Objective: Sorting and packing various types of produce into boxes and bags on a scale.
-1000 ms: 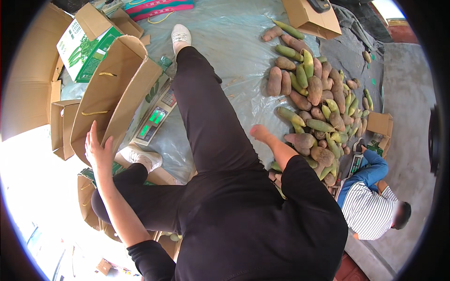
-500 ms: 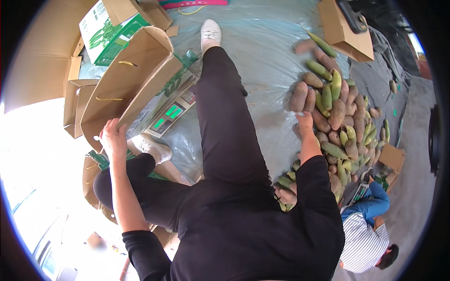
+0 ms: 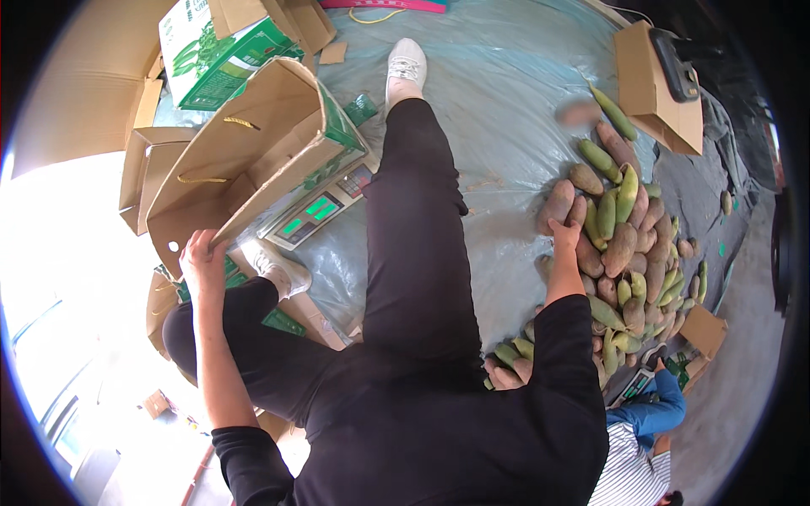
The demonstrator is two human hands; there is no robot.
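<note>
My left hand [image 3: 202, 263] is closed on the near rim of an open cardboard carton [image 3: 190, 202] with green printed sides and yellow cord handles. The carton lies tilted on a digital scale [image 3: 310, 211] with lit green displays; the inside that shows looks bare. At the right, my right hand [image 3: 566, 236] grips the near end of a reddish-brown, radish-like root [image 3: 578, 211], thumb and fingers on either side. A larger brown root [image 3: 557, 202] lies against it, at the edge of a heap of green and brown roots [image 3: 620, 249].
Thin plastic sheeting [image 3: 498, 110] covers the ground. A green-and-white carton [image 3: 224, 63] stands at the far left, and an open brown box [image 3: 654, 93] with a black object on it at the far right. Another person in a striped shirt [image 3: 633, 464] sits at the lower right beside a second scale.
My right hand has moved onto the small brown root at the heap's edge. My left hand keeps its hold on the carton, which now shows more of its inside. The view has shifted slightly.
</note>
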